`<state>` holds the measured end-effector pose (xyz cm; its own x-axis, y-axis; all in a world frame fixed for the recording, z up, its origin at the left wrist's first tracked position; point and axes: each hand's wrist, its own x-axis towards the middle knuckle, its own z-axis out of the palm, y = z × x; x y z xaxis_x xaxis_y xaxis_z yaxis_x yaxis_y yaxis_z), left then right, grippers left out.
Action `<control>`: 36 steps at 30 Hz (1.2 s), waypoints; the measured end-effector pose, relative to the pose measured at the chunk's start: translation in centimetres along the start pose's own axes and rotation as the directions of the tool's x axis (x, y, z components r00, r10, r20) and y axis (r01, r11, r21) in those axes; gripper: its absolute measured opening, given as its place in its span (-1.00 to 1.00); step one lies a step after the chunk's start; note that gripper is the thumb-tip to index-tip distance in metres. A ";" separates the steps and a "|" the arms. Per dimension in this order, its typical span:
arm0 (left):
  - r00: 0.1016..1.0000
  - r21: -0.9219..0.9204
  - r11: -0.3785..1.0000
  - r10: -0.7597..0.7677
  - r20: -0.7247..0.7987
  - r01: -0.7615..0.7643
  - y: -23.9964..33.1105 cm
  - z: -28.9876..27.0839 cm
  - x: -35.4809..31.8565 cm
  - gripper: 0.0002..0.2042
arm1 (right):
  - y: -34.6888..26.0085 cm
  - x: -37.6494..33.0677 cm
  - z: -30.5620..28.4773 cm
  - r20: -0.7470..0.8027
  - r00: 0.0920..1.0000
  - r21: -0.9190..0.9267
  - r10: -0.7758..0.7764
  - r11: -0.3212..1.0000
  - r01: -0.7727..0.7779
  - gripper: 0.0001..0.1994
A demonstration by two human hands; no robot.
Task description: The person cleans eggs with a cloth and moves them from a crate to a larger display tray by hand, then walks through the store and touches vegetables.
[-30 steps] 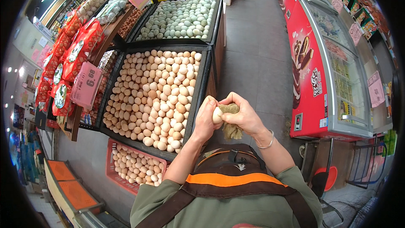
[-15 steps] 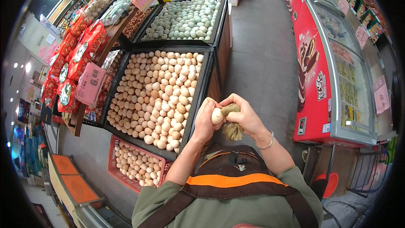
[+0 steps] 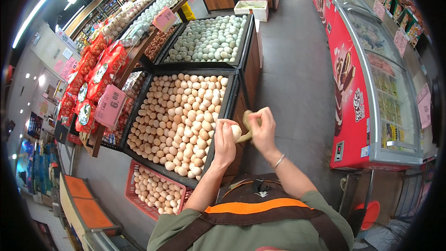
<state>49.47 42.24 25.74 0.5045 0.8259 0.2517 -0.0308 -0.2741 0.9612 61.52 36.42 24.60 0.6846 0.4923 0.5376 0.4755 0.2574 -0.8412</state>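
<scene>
In front of my chest, my left hand (image 3: 225, 145) is closed around a pale egg (image 3: 236, 132), whose rounded end shows past the fingers. Just to its right, my right hand (image 3: 262, 130) pinches a yellow-brown cloth (image 3: 247, 135), part of which hangs beside the egg. The cloth's lower end comes close to the egg; whether they touch, I cannot tell. Both hands are over the right edge of a black-rimmed bin (image 3: 231, 94) heaped with light brown eggs (image 3: 179, 111). Below that bin, a red plastic crate (image 3: 131, 190) holds more eggs.
A second bin of pale green eggs (image 3: 211, 39) stands beyond. Red net bags (image 3: 100, 72) sit on a wooden shelf at left, with a pink price card (image 3: 110, 106). A red chest freezer (image 3: 341, 79) lines the right side of the grey floor aisle (image 3: 292, 56).
My right hand has lifted slightly and pulled the cloth out from its earlier bunched shape. The left hand still holds the egg. The whole view has tilted up a little.
</scene>
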 end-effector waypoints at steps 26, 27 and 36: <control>0.973 -0.380 0.906 -0.224 -0.052 0.188 0.5 2.1 -1.1 -0.74 | -3.6 0.8 0.5 0.132 0.989 0.069 0.059 0.995 -0.069 -0.75; 0.968 -0.391 0.905 -0.227 -0.105 0.169 -0.4 1.9 -0.8 -0.74 | -3.4 -0.7 0.6 0.094 0.995 0.053 0.032 0.998 -0.037 -0.75; 0.961 -0.426 0.892 -0.233 -0.148 0.150 -0.5 1.9 -2.0 -0.72 | -4.2 -0.5 0.9 0.186 0.982 0.000 0.034 0.999 -0.035 -0.80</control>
<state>50.09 39.84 24.59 0.3641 0.9307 0.0349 -0.3189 0.0894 0.9436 58.64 35.86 27.84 0.5854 0.6472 0.4883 0.4517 0.2398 -0.8594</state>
